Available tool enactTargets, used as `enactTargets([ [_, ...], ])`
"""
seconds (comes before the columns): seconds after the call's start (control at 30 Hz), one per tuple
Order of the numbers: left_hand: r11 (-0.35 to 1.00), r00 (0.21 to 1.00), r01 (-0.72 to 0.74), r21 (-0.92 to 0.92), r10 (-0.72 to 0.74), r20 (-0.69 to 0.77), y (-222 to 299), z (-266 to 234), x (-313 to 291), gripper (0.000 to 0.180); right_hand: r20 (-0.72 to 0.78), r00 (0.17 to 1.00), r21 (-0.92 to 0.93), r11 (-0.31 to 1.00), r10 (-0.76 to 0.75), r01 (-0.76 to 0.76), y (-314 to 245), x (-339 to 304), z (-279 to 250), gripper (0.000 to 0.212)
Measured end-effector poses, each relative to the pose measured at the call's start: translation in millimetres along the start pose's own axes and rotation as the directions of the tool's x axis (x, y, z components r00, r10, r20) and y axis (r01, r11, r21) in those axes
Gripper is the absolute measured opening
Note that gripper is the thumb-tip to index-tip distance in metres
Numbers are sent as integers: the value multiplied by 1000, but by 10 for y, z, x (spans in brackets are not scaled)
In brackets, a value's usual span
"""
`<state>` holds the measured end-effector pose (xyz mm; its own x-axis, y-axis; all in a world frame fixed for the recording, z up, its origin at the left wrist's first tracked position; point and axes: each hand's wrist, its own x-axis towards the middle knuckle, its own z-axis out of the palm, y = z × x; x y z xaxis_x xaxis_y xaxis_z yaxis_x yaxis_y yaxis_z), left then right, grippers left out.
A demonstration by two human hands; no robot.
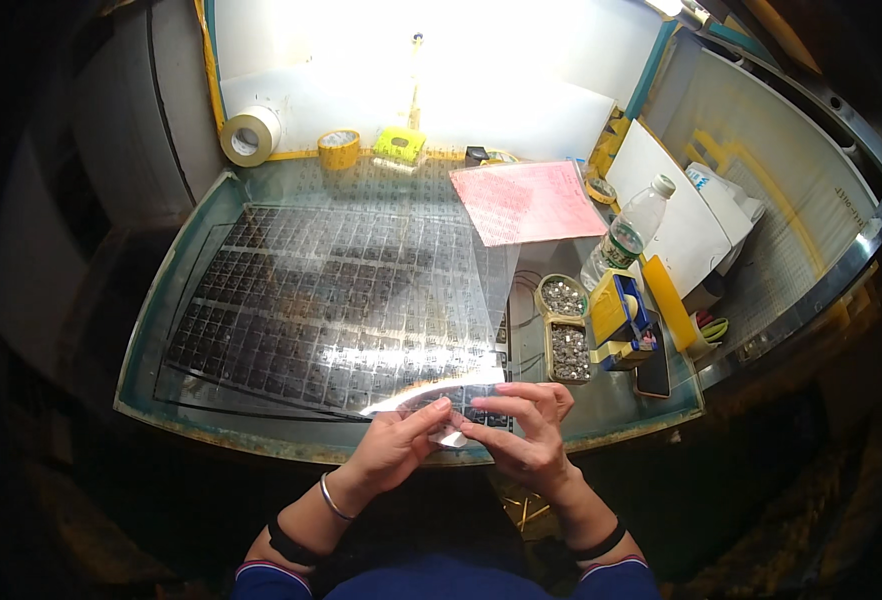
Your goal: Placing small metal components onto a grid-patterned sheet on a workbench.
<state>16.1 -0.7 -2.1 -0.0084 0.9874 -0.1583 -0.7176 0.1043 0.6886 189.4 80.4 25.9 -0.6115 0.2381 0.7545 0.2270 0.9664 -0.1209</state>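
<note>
Pinching clear film (449,437), the left hand (397,443) holds it just beside the right hand (529,446), whose grip I cannot tell.

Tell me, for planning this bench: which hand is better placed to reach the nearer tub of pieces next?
Probably the right hand: the nearer tub sits just ahead of it, while the left hand is farther left.

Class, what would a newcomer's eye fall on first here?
Probably the glaring white board across the back, then the pink sheet at the workbench's right rear. Next come the dark grid under clear film, and the left hand and right hand close together at the front.
</note>
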Motion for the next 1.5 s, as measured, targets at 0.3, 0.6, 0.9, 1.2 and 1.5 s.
enactTargets([
  [0.3,1000,1000,-14,7,14,22,-8,-8,8,21,-24,1000,57,998,21,-20,8,-28,10,22],
  [0.6,1000,999,-13,21,12,30,-6,-4,12,22,53,971,246,939,235,-240,8,7,-45,22],
  [0.9,1000,999,-13,13,12,48,-3,4,12,26,113,961,223,936,254,-274,-31,44,-24,19],
  [1.2,1000,998,-6,14,5,58,-12,-31,18,26,108,965,218,941,239,-258,-29,48,-20,22],
  [1.5,1000,999,0,12,0,42,1,3,17,24,112,966,178,952,232,-249,-12,33,-30,23],
])
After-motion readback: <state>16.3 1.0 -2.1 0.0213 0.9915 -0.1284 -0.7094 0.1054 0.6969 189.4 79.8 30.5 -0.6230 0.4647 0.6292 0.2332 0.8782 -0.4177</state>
